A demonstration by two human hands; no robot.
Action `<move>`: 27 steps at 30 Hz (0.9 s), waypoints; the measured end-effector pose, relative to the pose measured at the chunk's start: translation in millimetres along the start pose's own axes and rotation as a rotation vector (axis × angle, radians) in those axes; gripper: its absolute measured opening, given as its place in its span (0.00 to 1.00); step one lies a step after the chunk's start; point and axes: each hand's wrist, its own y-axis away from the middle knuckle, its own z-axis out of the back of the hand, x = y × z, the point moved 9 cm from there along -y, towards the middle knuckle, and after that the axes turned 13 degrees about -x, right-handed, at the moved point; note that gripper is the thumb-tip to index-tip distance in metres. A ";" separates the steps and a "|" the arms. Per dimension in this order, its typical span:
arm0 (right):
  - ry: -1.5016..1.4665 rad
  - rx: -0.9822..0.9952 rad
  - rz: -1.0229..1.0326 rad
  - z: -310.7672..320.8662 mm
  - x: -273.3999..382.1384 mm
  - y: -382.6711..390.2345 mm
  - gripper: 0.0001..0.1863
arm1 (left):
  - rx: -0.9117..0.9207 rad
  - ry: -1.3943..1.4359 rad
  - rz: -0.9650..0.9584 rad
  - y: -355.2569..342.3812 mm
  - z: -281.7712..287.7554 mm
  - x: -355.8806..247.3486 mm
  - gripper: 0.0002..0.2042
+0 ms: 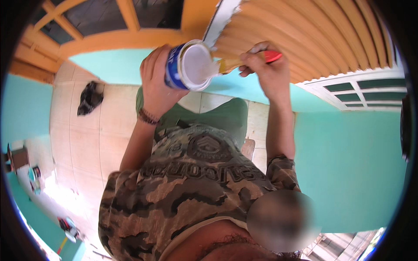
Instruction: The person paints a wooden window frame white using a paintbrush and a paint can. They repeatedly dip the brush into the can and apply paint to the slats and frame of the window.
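My left hand (157, 82) is wrapped round a blue paint can (175, 69) and holds it up, its open top tilted into view. White paint (197, 64) shows inside, and the rim is smeared. In my right hand (270, 71) is a paintbrush (229, 65) with a red handle end, gripped between thumb and fingers. The bristles are at the can's right rim, with whitish paint on their tip. Whether the bristles press on the rim cannot be seen clearly.
Ahead stand an orange-framed window (126, 41) and an orange ribbed panel (300, 39) with a white edge strip. Turquoise walls (348, 156) rise around. On the tiled floor (76, 130) lies a crumpled black bag (90, 98); several small items (35, 174) stand farther left.
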 end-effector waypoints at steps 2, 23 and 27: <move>-0.062 0.029 -0.028 6.0 -13.4 0.6 0.08 | 0.008 -0.021 0.038 6.8 1.8 5.4 0.49; -0.462 -0.596 0.629 146.3 222.6 -22.2 0.11 | 0.130 0.484 0.352 4.3 -16.4 7.4 0.54; -0.328 -0.523 0.805 100.0 289.2 -57.1 0.11 | 0.153 0.428 0.355 13.4 -12.9 9.0 0.54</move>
